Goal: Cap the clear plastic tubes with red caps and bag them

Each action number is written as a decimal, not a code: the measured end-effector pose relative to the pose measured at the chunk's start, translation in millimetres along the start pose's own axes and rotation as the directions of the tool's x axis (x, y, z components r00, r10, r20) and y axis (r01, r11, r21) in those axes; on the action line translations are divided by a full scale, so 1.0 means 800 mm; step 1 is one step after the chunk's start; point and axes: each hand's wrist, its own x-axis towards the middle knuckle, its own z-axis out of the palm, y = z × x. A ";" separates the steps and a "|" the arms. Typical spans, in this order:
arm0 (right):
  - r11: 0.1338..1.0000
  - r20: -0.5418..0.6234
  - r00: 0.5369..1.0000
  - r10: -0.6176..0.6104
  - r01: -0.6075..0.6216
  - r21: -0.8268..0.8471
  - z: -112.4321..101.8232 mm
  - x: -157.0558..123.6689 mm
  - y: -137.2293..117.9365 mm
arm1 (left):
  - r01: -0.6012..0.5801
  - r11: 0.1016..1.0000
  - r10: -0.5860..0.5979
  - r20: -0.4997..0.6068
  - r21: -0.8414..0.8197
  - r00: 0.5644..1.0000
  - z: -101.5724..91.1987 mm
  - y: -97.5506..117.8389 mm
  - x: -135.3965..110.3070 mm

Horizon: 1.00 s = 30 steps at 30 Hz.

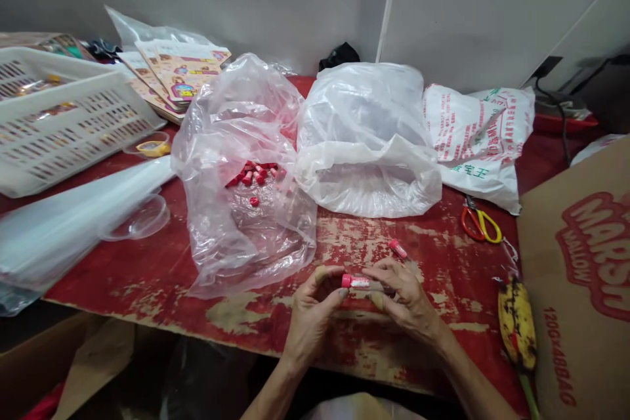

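Between my two hands, just above the table's front part, lies a small clear tube with a red cap (360, 282), held level. My left hand (315, 305) pinches the red cap end between thumb and fingers. My right hand (406, 298) is closed on the clear end, which its fingers partly cover. Tape-like wraps show on some fingers. Behind my right hand, a similar small red piece (398, 249) rests on the table. An open clear plastic bag (221, 236) to the left holds several more red pieces (259, 174).
A white plastic bag (364, 177) stands behind my hands, beside a printed sack (482, 144). Scissors (481, 223), a spotted banana (516, 325) and a cardboard box (575, 275) are on the right. A white basket (73, 125), printed cards (184, 75) and plastic sheeting (83, 216) occupy the left.
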 end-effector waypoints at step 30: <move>0.882 -0.083 0.997 -0.007 -0.033 -0.469 0.034 -0.014 0.030 | -0.429 0.609 0.450 0.155 0.667 0.879 -0.008 0.017 0.013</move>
